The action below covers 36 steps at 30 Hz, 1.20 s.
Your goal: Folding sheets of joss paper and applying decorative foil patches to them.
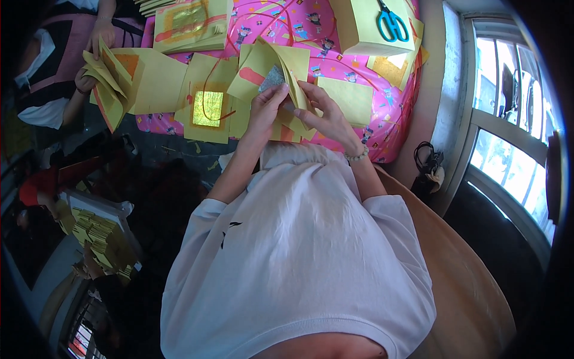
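Note:
My left hand (267, 106) and my right hand (323, 113) both grip a folded sheet of yellow paper (281, 66) with a silver foil patch (274, 78), held just above a table with a pink patterned cloth (335, 60). My left thumb and fingers pinch the fold near the foil. My right hand, with a bead bracelet at the wrist, holds the paper's right side. More yellow sheets lie under my hands.
A yellow sheet with a gold foil square (207, 109) lies left of my hands. Stacks of yellow paper (191, 24) and blue scissors (391, 24) sit at the far side. Another person's hands (101, 36) hold folded yellow papers at left. A window (508, 119) is on the right.

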Available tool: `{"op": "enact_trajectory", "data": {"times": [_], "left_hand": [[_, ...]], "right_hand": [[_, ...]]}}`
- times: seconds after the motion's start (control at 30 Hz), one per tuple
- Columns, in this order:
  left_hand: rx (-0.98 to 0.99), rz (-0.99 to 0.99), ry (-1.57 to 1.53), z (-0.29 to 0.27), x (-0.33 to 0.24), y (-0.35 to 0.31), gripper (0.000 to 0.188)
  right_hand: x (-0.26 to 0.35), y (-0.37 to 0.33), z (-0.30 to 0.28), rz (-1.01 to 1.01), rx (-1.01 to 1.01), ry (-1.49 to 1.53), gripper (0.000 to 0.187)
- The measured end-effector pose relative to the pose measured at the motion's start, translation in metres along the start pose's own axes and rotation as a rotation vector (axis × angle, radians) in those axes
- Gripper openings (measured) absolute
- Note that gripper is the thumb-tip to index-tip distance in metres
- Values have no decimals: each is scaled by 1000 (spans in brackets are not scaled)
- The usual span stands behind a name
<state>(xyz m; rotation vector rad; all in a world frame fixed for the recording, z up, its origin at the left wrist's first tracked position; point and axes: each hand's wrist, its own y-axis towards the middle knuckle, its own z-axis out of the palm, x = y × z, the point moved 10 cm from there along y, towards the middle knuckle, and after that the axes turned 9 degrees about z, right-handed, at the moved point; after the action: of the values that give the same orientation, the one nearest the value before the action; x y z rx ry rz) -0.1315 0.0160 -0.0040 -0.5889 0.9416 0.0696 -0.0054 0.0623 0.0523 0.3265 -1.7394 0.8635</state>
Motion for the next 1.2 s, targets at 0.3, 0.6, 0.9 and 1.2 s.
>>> {"op": "enact_trajectory", "data": {"times": [0.3, 0.6, 0.9, 1.2], "left_hand": [[2, -2, 24, -2, 2, 2, 23], [0, 12, 25, 1, -2, 1, 24], [-2, 5, 20, 1, 0, 1, 23], [-5, 23, 32, 2, -3, 1, 24]], "right_hand": [[1, 1, 0, 3, 18, 26, 66], [-1, 3, 0, 7, 28, 51, 66], [1, 3, 0, 21, 44, 83, 65], [3, 4, 1, 27, 48, 97, 64]]}}
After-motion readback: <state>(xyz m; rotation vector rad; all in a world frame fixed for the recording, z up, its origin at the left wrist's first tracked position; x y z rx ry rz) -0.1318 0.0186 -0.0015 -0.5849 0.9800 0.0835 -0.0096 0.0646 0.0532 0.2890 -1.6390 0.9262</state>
